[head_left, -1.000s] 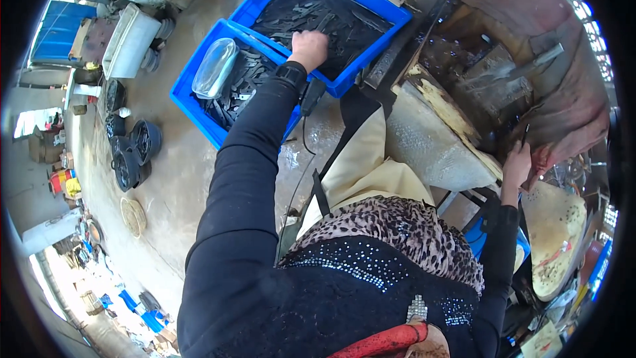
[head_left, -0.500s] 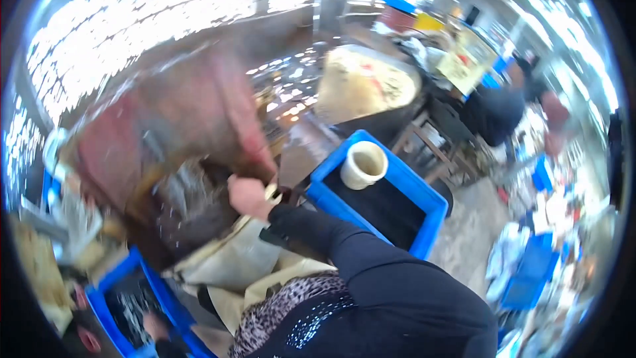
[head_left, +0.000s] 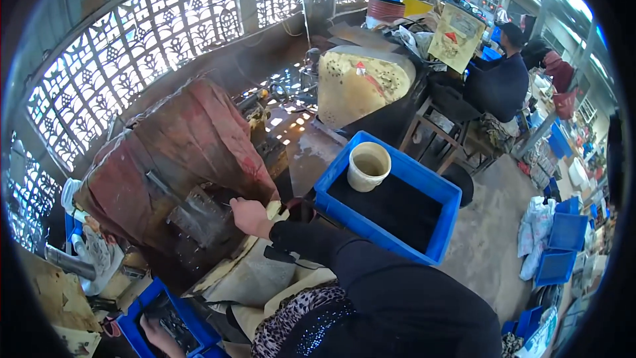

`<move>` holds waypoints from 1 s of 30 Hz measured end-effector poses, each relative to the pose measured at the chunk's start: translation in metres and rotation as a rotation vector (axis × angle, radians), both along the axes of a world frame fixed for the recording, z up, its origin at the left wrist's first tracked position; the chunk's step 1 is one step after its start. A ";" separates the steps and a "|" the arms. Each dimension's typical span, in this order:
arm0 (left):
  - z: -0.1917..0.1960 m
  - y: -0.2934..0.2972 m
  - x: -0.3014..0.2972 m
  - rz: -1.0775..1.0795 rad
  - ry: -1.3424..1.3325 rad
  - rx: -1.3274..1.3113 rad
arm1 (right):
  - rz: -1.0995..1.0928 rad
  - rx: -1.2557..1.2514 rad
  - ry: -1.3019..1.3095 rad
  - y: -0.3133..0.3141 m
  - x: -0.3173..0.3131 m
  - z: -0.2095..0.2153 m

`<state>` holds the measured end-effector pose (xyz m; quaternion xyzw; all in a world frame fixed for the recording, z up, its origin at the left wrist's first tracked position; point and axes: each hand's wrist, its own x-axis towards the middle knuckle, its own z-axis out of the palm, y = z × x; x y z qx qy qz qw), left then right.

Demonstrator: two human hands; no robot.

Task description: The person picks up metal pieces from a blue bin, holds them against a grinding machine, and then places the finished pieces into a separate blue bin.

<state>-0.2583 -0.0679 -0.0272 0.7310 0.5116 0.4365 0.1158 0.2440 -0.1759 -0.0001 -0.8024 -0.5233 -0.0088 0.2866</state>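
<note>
My right hand is closed in front of a machine draped with a stained red cloth. Its fingertips pinch something small and thin that I cannot make out. Just left of it is a dull metal plate inside the dark, dirty opening under the cloth. At the lower left, my left hand reaches down into a blue plastic bin holding dark, small metallic pieces. The left fingertips are hard to see there. A pale sheet covers the machine's near edge, against my body.
A larger blue tray with a dark bottom stands to the right, a cream bucket in it. Beyond are a stained pale machine cover and a seated person. Blue crates and white bags line the right side.
The blurred view has become sharp and shifted slightly. My left hand has moved toward the left side of its bin. My right hand stays at the machine, still closed.
</note>
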 end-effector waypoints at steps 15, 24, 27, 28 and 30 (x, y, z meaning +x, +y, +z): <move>0.011 -0.008 0.260 -0.247 0.084 -0.149 | 0.005 0.078 0.017 0.000 -0.012 0.010; 0.014 -0.009 0.265 -0.223 0.297 -0.202 | -0.004 0.122 0.010 0.000 -0.007 0.003; 0.010 -0.008 0.267 -0.255 0.270 -0.218 | -0.022 0.037 0.034 -0.003 -0.003 0.001; 0.004 -0.006 0.262 -0.260 0.258 -0.230 | -0.022 0.045 0.041 -0.003 -0.006 0.005; -0.008 0.004 0.251 -0.250 0.270 -0.202 | 0.014 -0.033 0.081 -0.002 -0.013 0.012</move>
